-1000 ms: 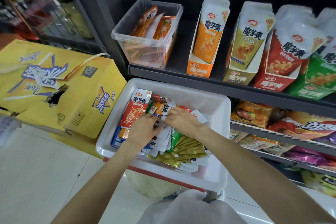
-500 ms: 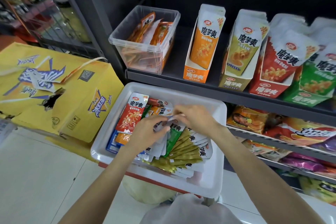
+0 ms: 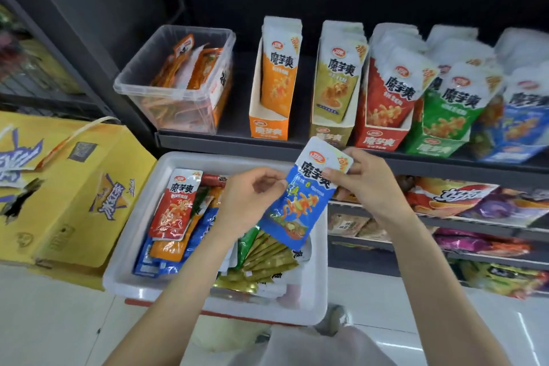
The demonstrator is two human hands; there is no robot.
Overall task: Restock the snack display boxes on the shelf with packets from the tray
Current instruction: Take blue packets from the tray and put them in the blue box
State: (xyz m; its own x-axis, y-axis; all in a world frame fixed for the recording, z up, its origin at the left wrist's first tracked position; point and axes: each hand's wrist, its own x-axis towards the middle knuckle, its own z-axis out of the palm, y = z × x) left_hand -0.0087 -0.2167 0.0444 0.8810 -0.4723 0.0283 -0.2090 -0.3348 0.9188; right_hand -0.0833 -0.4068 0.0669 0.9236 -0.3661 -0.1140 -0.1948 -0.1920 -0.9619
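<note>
Two hands now hold one blue packet (image 3: 300,202) lifted clear above the tray (image 3: 184,160); a second ago both were down among the packets, sorting. Right hand (image 3: 368,184) pinches the packet's top corner between thumb and fingers; left hand (image 3: 252,196) has its fingers curled at the packet's left edge, steadying it. Judgement: selection is done, and the placing step comes next. Matching destination looks to be the blue display box (image 3: 511,140) at the far right of the shelf (image 3: 208,142), partly blurred, already holding blue packets. Containers, left to right on the shelf: clear plastic tub (image 3: 178,110) with orange sachets, loosely packed; orange box (image 3: 269,128), one packet showing at the front; olive box (image 3: 331,134), several upright; red box (image 3: 383,140), well filled; green box (image 3: 436,148), well filled. The tray below the shelf holds a mixed heap: a red packet (image 3: 175,205) on top at left, orange and blue ones under it, green and a fanned row of gold ones toward the right. Yellow cartons (image 3: 68,196) stand beside the tray on the floor.
</note>
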